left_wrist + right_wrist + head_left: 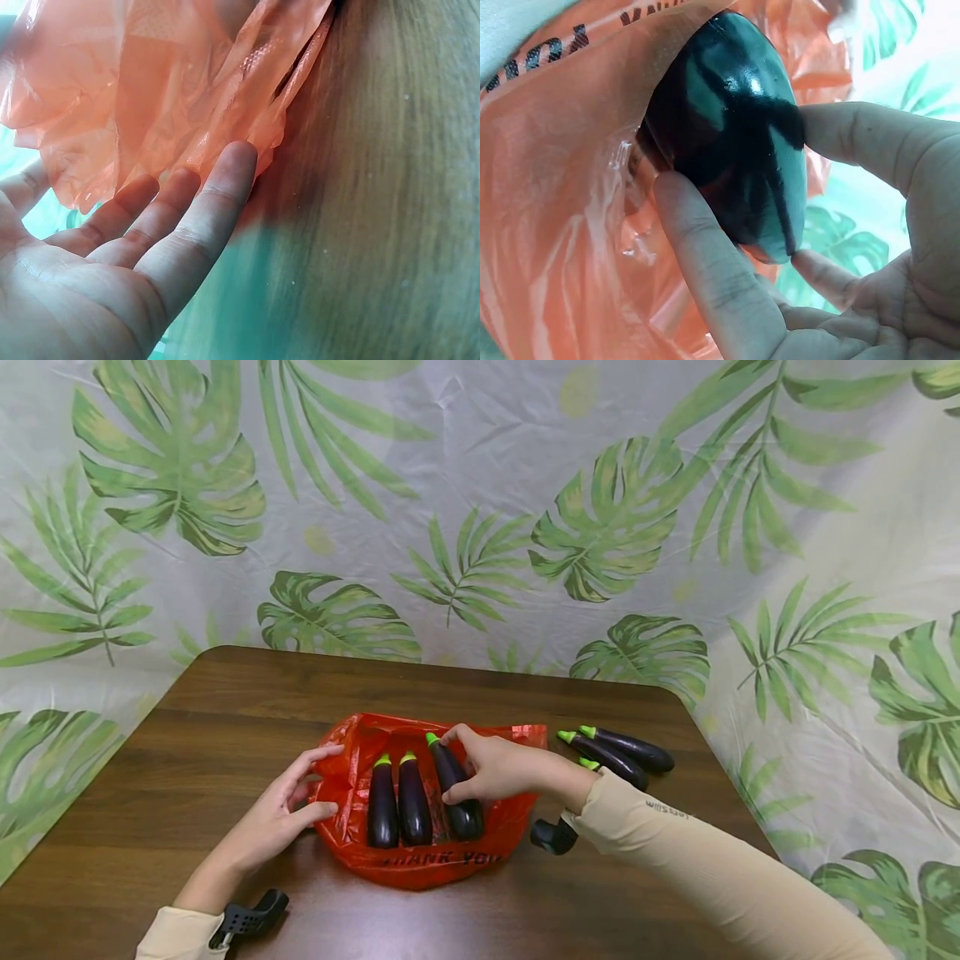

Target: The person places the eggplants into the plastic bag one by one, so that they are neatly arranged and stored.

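A red plastic bag (420,875) with black "THANK YOU" lettering lies spread open on the wooden table. Two dark purple eggplants, a left one (383,810) and a middle one (415,810), lie side by side in it, green stems facing away. To their right, my right hand (498,768) holds a third eggplant (447,768) between thumb and fingers; its glossy rounded end shows in the right wrist view. At the bag's left edge, my left hand (281,797) has its fingers loosely extended. Those fingertips rest against the thin plastic (150,97) in the left wrist view.
Right of the bag, more eggplants lie on the table (247,710): a rear one (636,750), one in front (603,756), and a green stem (588,764) mostly hidden by the right forearm. A leaf-printed curtain (480,485) hangs behind the table.
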`<state>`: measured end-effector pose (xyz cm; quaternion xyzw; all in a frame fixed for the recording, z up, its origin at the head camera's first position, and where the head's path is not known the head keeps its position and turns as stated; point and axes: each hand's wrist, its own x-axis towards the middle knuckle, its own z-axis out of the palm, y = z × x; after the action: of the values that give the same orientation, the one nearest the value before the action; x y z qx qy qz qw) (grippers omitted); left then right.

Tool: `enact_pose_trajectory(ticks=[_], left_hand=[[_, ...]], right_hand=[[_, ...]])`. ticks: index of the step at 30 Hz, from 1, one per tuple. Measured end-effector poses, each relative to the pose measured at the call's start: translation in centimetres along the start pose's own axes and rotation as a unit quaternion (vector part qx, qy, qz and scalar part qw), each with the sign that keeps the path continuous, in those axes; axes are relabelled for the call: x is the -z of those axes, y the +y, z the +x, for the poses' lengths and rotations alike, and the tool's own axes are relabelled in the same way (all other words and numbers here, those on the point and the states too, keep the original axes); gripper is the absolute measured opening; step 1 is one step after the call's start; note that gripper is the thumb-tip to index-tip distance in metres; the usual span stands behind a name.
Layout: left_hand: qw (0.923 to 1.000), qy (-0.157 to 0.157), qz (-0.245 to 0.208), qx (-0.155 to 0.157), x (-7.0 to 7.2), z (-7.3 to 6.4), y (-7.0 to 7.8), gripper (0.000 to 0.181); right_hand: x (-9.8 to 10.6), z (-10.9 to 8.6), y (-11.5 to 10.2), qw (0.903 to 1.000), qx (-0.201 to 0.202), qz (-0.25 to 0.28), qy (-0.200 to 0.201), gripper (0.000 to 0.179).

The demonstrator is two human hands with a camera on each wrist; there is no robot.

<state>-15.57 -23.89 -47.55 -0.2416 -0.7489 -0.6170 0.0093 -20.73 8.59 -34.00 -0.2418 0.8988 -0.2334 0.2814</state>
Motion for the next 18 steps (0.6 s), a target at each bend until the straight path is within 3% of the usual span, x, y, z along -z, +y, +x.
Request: enact_pose_trajectory(ticks=[8, 18], left_hand=[[1.0000, -0.001, 0.002, -0.001, 0.0, 0.0, 0.0, 0.062], [1.0000, 0.000, 0.002, 0.001, -0.1, 0.0, 0.2, 0.062]], right_hand=[[-0.3, 0.1, -0.1, 0.9998, -0.016, 0.008, -0.009, 0.075], [-0.5, 2.0, -0.7, 0.9990, -0.038, -0.003, -0.023, 0.073]])
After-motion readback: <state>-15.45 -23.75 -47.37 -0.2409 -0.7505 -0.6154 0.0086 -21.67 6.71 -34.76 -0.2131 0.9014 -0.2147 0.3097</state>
